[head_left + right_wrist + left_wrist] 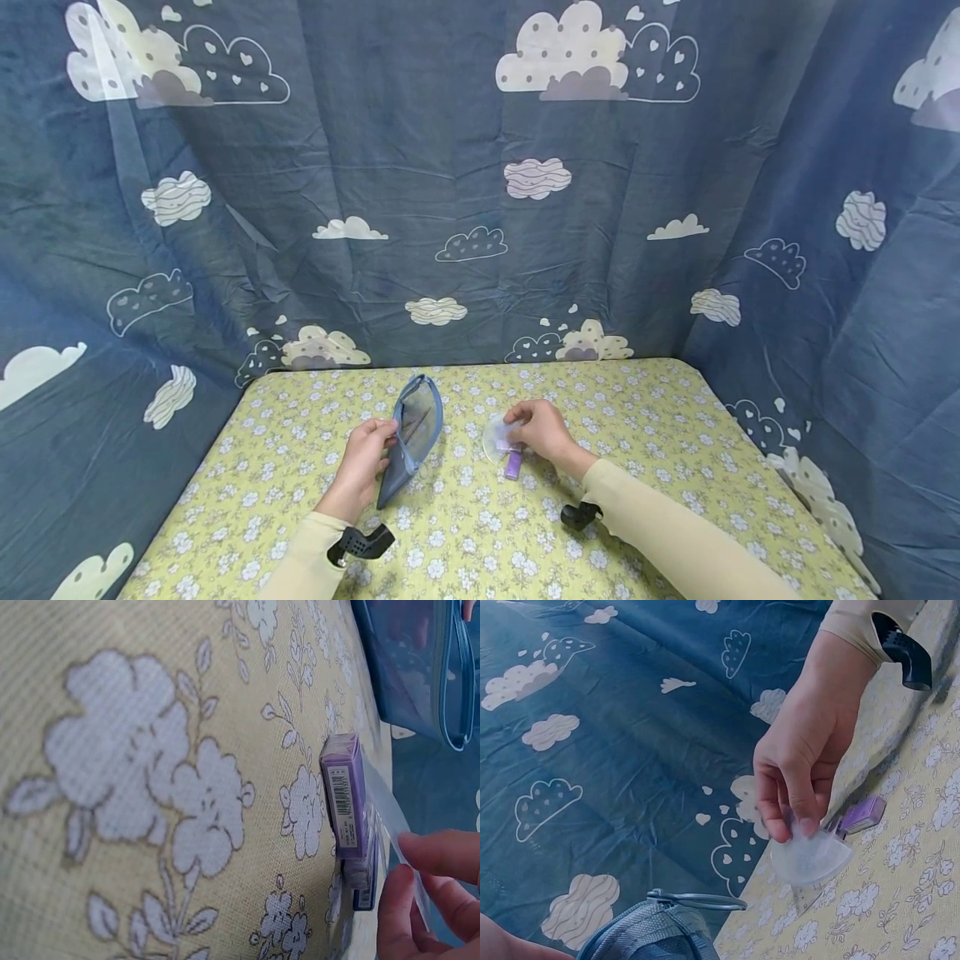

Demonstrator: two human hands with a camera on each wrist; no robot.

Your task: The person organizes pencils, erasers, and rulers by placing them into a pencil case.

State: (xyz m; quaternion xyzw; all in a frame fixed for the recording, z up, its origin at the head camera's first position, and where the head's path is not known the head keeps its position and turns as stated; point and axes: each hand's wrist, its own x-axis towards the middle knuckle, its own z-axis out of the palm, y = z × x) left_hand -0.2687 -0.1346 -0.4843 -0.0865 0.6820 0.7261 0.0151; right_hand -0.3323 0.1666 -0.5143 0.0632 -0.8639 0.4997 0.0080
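The left wrist view's edges crop the blue pouch (652, 935) and most of the left hand (508, 943)

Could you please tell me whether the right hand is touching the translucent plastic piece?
Touching. The left wrist view shows the right hand pinching the translucent plastic piece near its upper edge, with the thumb tip lying on its surface.

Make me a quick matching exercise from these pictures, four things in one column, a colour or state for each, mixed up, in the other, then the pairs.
1. pouch
2. translucent piece
3. barcoded box
4. tablecloth

A. yellow, flowered
B. pinched by the right hand
C. purple
D. held in the left hand

Pairs: 1-D, 2-B, 3-C, 4-A
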